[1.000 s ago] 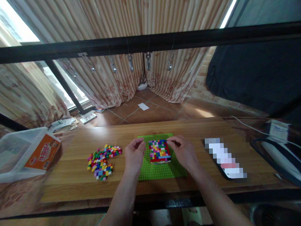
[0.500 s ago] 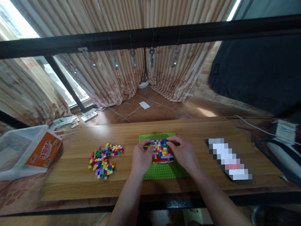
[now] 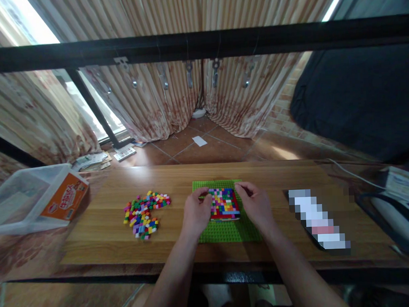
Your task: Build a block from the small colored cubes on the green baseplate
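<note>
A layered block of colourful toy bricks [image 3: 223, 204] sits on a green studded baseplate [image 3: 227, 233]. My left hand [image 3: 197, 212] is at the block's left edge, its curled thumb and fingers against the upper left corner. Just off the block's upper right corner is my right hand [image 3: 256, 205], with thumb and forefinger tips drawn together. Whether a small brick is between them is too small to make out. Loose toy bricks [image 3: 146, 213] in many colours lie in a pile left of the baseplate.
All of this rests on a wooden table [image 3: 103, 237]. A clear plastic bin [image 3: 28, 200] with an orange label stands at the left. Right of my hands lies a pixelated, dark-edged object [image 3: 319, 221]. A black bar [image 3: 174, 47] crosses beyond the table, before curtains [image 3: 149, 101].
My right hand has drawn slightly away to the right from the block's upper right corner. My left hand stays at the block's left side. The whole view has shifted a little.
</note>
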Motion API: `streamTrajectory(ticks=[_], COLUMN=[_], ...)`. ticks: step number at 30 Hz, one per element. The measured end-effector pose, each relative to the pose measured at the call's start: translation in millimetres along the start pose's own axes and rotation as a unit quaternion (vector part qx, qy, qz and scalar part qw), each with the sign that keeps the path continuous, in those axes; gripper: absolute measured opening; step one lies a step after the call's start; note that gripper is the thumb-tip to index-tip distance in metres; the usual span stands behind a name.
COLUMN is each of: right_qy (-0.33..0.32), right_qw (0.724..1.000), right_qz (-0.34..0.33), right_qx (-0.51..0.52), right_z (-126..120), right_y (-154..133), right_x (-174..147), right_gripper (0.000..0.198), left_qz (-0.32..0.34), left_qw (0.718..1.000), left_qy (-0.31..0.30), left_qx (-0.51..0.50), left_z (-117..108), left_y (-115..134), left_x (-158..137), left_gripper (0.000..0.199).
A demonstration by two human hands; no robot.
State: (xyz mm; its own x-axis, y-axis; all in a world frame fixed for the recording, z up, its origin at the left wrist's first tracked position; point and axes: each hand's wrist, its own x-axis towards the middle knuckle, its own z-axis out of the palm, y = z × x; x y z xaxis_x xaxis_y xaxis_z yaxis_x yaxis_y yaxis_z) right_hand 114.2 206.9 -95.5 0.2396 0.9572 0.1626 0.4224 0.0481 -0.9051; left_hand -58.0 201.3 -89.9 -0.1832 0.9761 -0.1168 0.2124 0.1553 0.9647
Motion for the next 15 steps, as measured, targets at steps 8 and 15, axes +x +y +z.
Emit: streamTrajectory(ticks=[8, 15], right_qy=[-0.026, -0.038], right_qw=[0.998, 0.994], right_qz=[0.029, 0.051], right_qx=[0.043, 0.087], right_z=[17, 20], right_y=[9, 10], right_x=[-1, -3], right_gripper=[0.039, 0.039], left_qz=[0.014, 0.033], left_qw=[1.000, 0.999], left_qy=[0.004, -0.009], left_qx=[0.011, -0.003], left_z=[3, 5], left_y=[-6, -8], left_x=[6, 8], left_gripper=[0.029, 0.027])
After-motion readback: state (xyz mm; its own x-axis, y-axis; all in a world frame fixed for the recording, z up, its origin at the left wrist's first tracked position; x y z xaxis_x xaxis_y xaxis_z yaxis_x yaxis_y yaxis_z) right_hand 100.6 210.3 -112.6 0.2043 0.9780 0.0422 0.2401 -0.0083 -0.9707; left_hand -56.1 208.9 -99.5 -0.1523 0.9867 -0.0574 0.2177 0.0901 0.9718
